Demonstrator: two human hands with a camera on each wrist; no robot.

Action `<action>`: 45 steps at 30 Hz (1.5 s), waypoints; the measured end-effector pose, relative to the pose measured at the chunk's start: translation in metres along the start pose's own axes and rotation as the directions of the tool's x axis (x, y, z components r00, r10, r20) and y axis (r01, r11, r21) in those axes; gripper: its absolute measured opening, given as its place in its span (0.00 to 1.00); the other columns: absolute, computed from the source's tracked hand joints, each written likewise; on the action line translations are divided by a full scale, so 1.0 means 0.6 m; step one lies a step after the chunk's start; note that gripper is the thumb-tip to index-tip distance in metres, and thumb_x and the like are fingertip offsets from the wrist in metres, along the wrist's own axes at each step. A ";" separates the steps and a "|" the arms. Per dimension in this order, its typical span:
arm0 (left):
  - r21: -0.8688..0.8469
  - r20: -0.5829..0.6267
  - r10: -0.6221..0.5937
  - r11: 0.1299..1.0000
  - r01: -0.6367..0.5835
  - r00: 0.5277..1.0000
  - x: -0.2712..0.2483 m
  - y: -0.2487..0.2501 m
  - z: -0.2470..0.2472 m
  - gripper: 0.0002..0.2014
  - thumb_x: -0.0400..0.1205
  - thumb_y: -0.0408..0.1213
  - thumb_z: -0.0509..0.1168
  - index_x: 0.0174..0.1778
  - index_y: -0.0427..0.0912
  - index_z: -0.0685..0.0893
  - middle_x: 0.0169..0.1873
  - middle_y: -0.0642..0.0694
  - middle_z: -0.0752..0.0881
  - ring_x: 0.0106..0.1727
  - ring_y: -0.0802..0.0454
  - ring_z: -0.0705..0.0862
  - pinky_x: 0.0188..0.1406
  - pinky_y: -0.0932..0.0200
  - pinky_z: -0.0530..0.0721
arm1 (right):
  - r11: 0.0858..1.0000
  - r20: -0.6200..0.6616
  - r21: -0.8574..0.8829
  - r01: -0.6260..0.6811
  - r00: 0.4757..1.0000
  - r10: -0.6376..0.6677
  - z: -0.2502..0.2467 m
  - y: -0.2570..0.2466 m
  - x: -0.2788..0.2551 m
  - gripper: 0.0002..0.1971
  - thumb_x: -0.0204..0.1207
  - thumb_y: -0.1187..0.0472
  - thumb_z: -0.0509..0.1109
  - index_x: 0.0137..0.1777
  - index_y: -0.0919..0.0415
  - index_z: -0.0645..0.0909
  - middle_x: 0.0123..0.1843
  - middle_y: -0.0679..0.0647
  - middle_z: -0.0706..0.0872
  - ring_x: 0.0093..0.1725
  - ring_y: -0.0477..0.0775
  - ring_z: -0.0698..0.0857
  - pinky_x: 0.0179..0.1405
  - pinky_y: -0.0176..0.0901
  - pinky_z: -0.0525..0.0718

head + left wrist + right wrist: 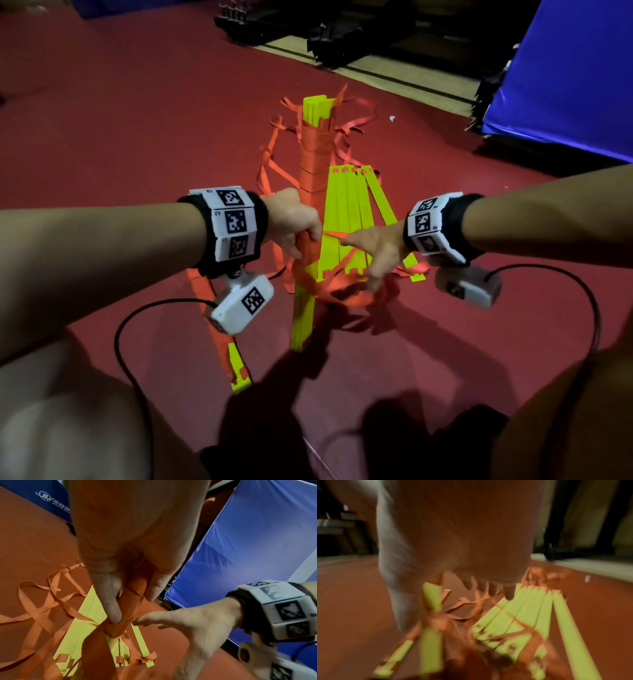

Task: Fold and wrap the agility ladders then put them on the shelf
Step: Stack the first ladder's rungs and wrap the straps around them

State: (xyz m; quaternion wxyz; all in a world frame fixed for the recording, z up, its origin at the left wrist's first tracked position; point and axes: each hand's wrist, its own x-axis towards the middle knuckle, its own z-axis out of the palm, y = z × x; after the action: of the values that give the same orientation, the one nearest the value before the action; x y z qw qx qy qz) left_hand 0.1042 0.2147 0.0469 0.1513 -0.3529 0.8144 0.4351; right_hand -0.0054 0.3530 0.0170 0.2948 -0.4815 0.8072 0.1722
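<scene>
1. Wrapping in progress: gripping the stacked yellow rung bundle (308,192) mid-length with the left hand (294,219), fingers and thumb curled tight round the orange strap (132,601) wound about it.
2. Lying on the red floor (137,120) between the arms, bundle pointing away; strap already coiled round its far half, near half bare yellow.
3. Reaching with the right hand (373,250), fingers spread and loose, holding nothing, hovering over the loose strap tangle (346,291) beside the bundle.
4. Resting just beside, to the right: a second set of flat rungs (356,219), fanned out, unwrapped.
5. Judging the next move: picking the free strap out of the tangle with the right hand, passing it round under tension, left grip staying firm so the coils hold.
6. Shelf not in view; placing likely far off.
</scene>
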 end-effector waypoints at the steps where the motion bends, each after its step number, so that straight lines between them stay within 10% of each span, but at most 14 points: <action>1: -0.027 -0.007 0.005 1.000 -0.006 1.000 -0.002 0.002 0.001 0.11 0.75 0.29 0.76 0.52 0.29 0.90 0.47 0.32 0.93 0.45 0.40 0.93 0.59 0.36 0.91 | 0.993 0.022 0.113 0.039 0.999 -0.041 0.004 -0.008 0.001 0.55 0.73 0.44 0.81 0.90 0.58 0.50 0.89 0.57 0.61 0.86 0.58 0.65 0.81 0.51 0.71; 6: -0.168 -0.092 0.008 0.985 -0.024 0.996 0.007 0.010 0.016 0.19 0.64 0.29 0.77 0.50 0.27 0.86 0.38 0.29 0.90 0.37 0.34 0.93 0.45 0.36 0.94 | 0.942 -0.020 0.326 0.081 0.997 -0.079 0.029 -0.063 0.001 0.36 0.71 0.30 0.75 0.66 0.59 0.84 0.63 0.53 0.88 0.65 0.58 0.84 0.59 0.46 0.83; 8: -0.171 -0.094 0.013 0.985 -0.029 0.996 0.007 0.013 0.013 0.12 0.70 0.26 0.76 0.46 0.29 0.84 0.35 0.31 0.89 0.32 0.38 0.92 0.35 0.45 0.94 | 0.942 -0.126 0.327 0.070 0.992 -0.030 0.037 -0.067 0.014 0.28 0.72 0.30 0.75 0.40 0.59 0.81 0.39 0.52 0.84 0.46 0.57 0.83 0.36 0.45 0.78; 10: -0.203 -0.090 0.004 0.979 -0.022 0.996 0.012 0.011 0.013 0.12 0.73 0.24 0.75 0.50 0.29 0.83 0.39 0.29 0.89 0.35 0.36 0.93 0.37 0.43 0.94 | 0.979 -0.225 0.195 0.052 0.974 -0.007 0.034 -0.066 0.015 0.28 0.75 0.34 0.74 0.32 0.58 0.75 0.32 0.51 0.77 0.41 0.58 0.81 0.34 0.44 0.73; 19: -0.181 -0.038 0.041 0.982 -0.048 0.998 0.036 0.003 0.000 0.09 0.74 0.23 0.74 0.48 0.33 0.84 0.40 0.34 0.91 0.45 0.36 0.94 0.51 0.39 0.93 | 0.968 -0.273 0.164 0.188 0.952 -0.138 0.029 -0.045 0.040 0.14 0.80 0.49 0.74 0.37 0.54 0.79 0.29 0.45 0.77 0.33 0.51 0.76 0.34 0.42 0.71; 26: -0.100 0.104 0.079 0.993 -0.068 0.991 0.038 -0.004 -0.019 0.10 0.80 0.27 0.73 0.56 0.39 0.86 0.51 0.38 0.92 0.41 0.49 0.91 0.47 0.52 0.88 | 0.941 -0.040 0.321 0.105 0.994 -0.098 0.025 -0.017 0.066 0.14 0.85 0.54 0.71 0.39 0.59 0.79 0.33 0.54 0.82 0.29 0.52 0.79 0.28 0.38 0.78; 30: -0.029 0.099 0.170 0.985 -0.168 0.980 0.027 -0.001 -0.025 0.11 0.78 0.25 0.76 0.55 0.38 0.88 0.51 0.42 0.91 0.53 0.50 0.89 0.58 0.48 0.89 | 0.954 -0.041 0.293 0.070 0.997 -0.061 0.025 -0.017 0.069 0.12 0.84 0.50 0.73 0.51 0.61 0.82 0.36 0.54 0.84 0.34 0.56 0.82 0.34 0.41 0.81; 35: -0.005 0.119 0.185 0.982 -0.186 0.975 0.011 0.009 -0.027 0.13 0.78 0.22 0.75 0.33 0.43 0.89 0.34 0.51 0.91 0.43 0.57 0.90 0.64 0.46 0.89 | 0.961 -0.121 0.245 0.132 0.987 -0.105 0.023 -0.021 0.067 0.21 0.78 0.47 0.77 0.67 0.56 0.86 0.60 0.55 0.91 0.57 0.59 0.88 0.62 0.50 0.86; 38: 0.005 0.066 0.139 0.990 -0.140 0.988 0.008 0.008 -0.020 0.06 0.79 0.29 0.76 0.48 0.41 0.91 0.47 0.47 0.94 0.48 0.55 0.92 0.60 0.46 0.90 | 0.950 -0.181 0.256 0.180 0.974 -0.136 0.025 -0.017 0.056 0.17 0.78 0.49 0.77 0.64 0.53 0.88 0.57 0.51 0.91 0.56 0.54 0.86 0.56 0.42 0.80; 40: 0.021 0.032 0.100 0.995 -0.100 0.995 0.010 0.003 -0.012 0.18 0.75 0.40 0.81 0.58 0.40 0.87 0.59 0.43 0.92 0.56 0.47 0.92 0.51 0.47 0.91 | 0.943 -0.201 0.279 0.184 0.971 -0.130 0.029 -0.015 0.049 0.15 0.79 0.50 0.77 0.63 0.52 0.88 0.52 0.48 0.89 0.53 0.52 0.83 0.48 0.38 0.76; 45: 0.040 -0.026 0.097 0.995 -0.096 0.995 -0.006 0.016 0.021 0.30 0.70 0.63 0.81 0.52 0.41 0.85 0.48 0.47 0.90 0.50 0.45 0.93 0.44 0.42 0.94 | 0.953 -0.214 0.249 0.170 0.970 -0.117 0.035 -0.017 0.040 0.20 0.81 0.50 0.74 0.71 0.52 0.83 0.57 0.47 0.86 0.57 0.50 0.80 0.44 0.30 0.68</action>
State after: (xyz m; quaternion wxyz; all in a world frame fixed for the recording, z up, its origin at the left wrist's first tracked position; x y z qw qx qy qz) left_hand 0.0988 0.2300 0.0474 0.1254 -0.3162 0.8407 0.4213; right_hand 0.0013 0.3438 -0.0142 0.2873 -0.5098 0.8109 -0.0079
